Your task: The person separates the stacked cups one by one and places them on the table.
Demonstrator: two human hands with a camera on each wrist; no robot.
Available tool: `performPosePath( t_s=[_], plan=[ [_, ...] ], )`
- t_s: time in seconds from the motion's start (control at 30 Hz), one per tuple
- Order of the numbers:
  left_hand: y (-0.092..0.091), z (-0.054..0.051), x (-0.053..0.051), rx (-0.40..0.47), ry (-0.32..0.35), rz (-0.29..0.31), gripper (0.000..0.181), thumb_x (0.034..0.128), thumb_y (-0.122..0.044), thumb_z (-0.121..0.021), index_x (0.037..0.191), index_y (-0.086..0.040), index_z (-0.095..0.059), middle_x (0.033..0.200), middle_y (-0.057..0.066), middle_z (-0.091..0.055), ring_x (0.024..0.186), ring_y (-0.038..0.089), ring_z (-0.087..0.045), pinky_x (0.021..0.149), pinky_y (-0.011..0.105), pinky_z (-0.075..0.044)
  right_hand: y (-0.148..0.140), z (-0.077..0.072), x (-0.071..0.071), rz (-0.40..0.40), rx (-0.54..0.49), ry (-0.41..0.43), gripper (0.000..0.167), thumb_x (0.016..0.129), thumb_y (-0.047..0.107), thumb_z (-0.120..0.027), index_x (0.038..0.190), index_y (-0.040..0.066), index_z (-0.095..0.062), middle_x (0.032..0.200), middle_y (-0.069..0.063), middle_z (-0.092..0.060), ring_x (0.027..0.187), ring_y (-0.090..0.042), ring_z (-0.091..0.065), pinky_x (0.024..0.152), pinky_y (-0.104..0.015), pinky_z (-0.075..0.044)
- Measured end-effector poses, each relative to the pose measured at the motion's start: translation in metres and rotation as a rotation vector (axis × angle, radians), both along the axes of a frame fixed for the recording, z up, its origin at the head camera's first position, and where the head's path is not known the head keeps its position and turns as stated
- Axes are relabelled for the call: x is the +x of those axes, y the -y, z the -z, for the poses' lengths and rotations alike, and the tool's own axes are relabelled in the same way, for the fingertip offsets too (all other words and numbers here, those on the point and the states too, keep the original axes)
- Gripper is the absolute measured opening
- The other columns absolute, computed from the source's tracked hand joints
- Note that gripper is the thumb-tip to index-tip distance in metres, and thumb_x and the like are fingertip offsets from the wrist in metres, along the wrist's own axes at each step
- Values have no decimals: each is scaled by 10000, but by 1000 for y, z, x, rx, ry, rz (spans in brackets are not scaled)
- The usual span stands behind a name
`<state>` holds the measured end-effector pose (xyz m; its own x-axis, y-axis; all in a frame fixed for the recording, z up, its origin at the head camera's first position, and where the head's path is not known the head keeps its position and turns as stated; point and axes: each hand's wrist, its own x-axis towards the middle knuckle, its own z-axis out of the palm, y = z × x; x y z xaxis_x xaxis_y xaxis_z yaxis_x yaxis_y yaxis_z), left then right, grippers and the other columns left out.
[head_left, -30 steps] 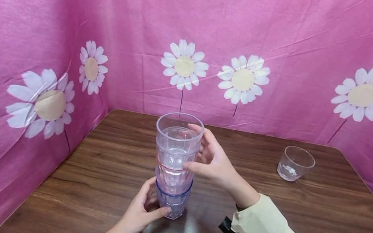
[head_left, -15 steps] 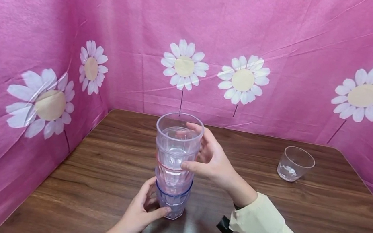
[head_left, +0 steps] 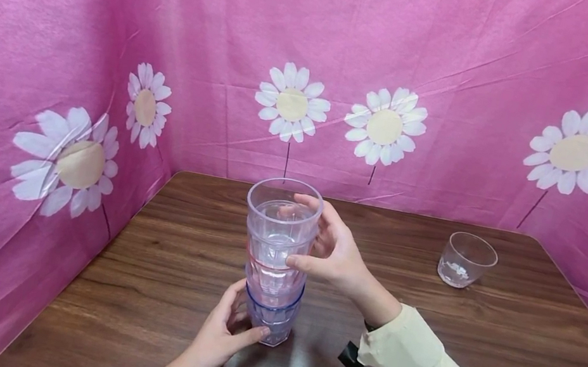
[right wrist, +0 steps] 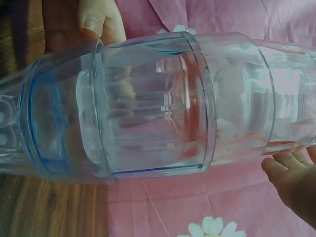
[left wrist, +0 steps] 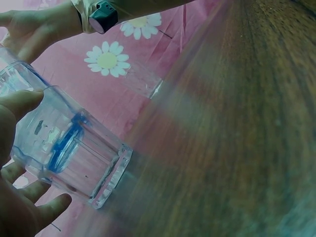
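A tall stack of clear plastic cups, nested one in another, stands upright on the wooden table. One rim in the stack is blue, another is red. My left hand holds the stack low down, thumb in front and fingers on its left side. Higher up, my right hand holds the stack from the right, its thumb near the red rim and its fingers behind. The right wrist view shows the cups lying across the picture between both hands. Through the clear walls, exactly how the cups nest is hard to tell.
A single short clear glass stands apart at the table's far right. Pink cloth with printed daisies hangs behind and along the sides. A black device hangs at the right wrist by the pale sleeve.
The right forearm and sleeve have shifted slightly to the left. Both hands keep their places on the stack, and the cups have not visibly moved on the table.
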<state>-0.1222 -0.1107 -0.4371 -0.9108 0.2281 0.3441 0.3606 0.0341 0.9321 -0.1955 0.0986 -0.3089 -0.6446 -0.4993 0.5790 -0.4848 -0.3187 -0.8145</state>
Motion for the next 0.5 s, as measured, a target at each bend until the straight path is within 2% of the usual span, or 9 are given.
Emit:
performPosePath(
  t_s=[0.33,0.5],
  plan=[
    [-1,-1,1,-1,25,-6,732,825,-5,-776,1440,-15,-379,1321,198,-583,1151,165,-600,966,331,-516,6,3,1,16,-54,-69,870,787,157,-841,1390,-167,-304,1287,-130,-585,1174,-195,-565,970,-314,-510],
    [0,0,1,-2,10,-8,718,822,1,-775,1430,-14,-393,1300,210,-592,1146,162,-602,964,332,-518,7,3,1,15,-63,-101,873,789,173,-843,1382,-171,-301,1290,-85,-584,1175,-202,-557,965,-312,-511]
  ],
)
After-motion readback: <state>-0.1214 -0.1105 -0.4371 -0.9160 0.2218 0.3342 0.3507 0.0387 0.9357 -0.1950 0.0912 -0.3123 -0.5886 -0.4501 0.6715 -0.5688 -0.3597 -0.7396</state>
